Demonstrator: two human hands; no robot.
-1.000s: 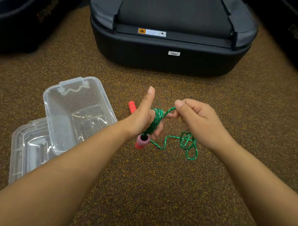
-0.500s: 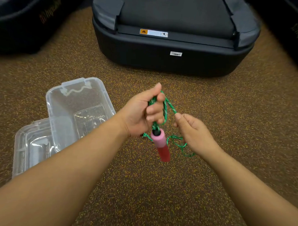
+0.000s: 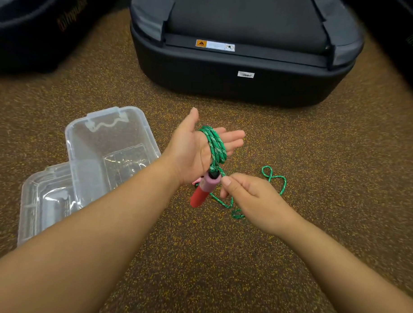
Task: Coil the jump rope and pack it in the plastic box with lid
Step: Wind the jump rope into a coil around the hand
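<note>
A big dark case (image 3: 246, 64) stands at the far side of the speckled floor (image 3: 197, 261), and nearer, to the left, the clear plastic box (image 3: 83, 156) sits open and empty with its lid (image 3: 33, 204) lying against its near corner. The left hand (image 3: 196, 151) is spread flat, palm up, with several turns of the green jump rope (image 3: 215, 145) around the palm and a red-and-pink handle (image 3: 203, 191) hanging below it, while the right hand (image 3: 253, 200) pinches the slack just beside that handle, the remainder trailing on the floor. The rope looks light, soft and springy, so the coil would probably loosen unless gripped across all its turns, handles tucked alongside.
</note>
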